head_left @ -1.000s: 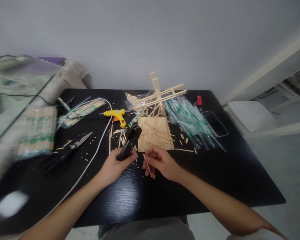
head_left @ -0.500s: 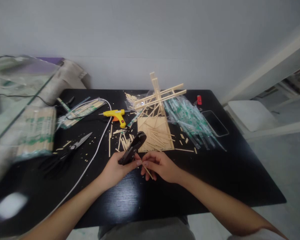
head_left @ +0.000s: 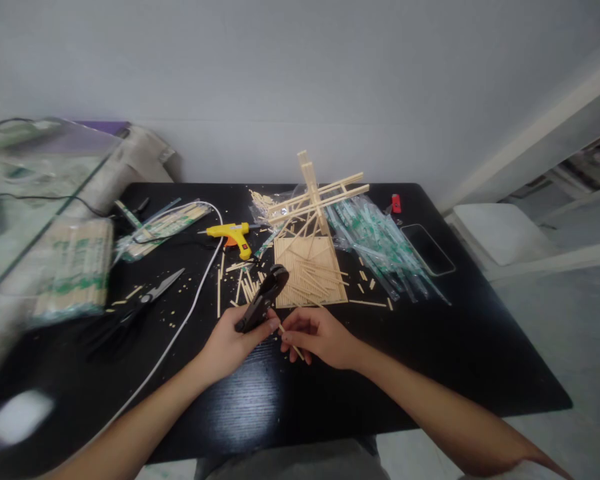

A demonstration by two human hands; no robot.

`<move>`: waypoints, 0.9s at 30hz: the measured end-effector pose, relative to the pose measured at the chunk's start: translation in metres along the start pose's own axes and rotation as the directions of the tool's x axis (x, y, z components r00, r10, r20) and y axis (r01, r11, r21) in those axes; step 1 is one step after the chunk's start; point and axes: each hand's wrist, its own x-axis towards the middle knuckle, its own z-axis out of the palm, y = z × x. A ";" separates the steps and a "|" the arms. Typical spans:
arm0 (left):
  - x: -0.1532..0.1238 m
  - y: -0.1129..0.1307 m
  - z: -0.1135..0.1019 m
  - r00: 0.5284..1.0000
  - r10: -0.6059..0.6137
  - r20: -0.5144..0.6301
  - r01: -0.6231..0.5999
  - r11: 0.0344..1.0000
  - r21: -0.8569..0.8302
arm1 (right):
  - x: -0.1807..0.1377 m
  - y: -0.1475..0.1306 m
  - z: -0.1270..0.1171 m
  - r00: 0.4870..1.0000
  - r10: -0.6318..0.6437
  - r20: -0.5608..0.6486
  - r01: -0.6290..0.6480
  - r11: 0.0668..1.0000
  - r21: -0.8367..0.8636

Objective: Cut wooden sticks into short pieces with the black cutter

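Note:
My left hand [head_left: 229, 341] is closed round a black cutter-like hand tool [head_left: 263, 297], whose rounded head points up and away from me. Between the thumb and fingers of my right hand [head_left: 325, 337] is a thin wooden stick [head_left: 296, 349], slanting down to the right. Its upper end lies close to my left thumb tip; whether they touch I cannot tell. Just beyond both hands sits a square panel of wooden sticks [head_left: 285, 273] with loose sticks on top. Behind it rises a cross-shaped wooden frame [head_left: 314, 193].
A yellow glue gun [head_left: 237, 233], black scissors [head_left: 147, 293] and a white cable [head_left: 200, 283] lie to the left. Packs of wooden sticks [head_left: 75, 263] are at the far left. Plastic wrappers [head_left: 375, 233], a phone [head_left: 427, 248] and a red object [head_left: 396, 203] are on the right.
My right fingers have shifted slightly along the stick and opened a small gap from my left thumb. The view has tilted a little; the black tool stays in my left hand.

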 end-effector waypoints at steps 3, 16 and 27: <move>0.001 0.000 0.001 1.000 -0.009 -0.007 0.009 1.000 0.007 | 0.000 0.000 -0.001 1.000 -0.003 0.003 0.003 1.000 0.002; 0.002 0.002 0.002 0.999 -0.032 -0.026 0.032 0.999 -0.010 | 0.001 -0.001 -0.001 1.000 -0.003 0.017 0.002 0.999 0.036; 0.002 0.004 0.001 0.999 -0.030 -0.032 0.030 0.999 -0.014 | 0.003 0.001 -0.003 1.000 -0.006 0.025 0.005 0.999 0.045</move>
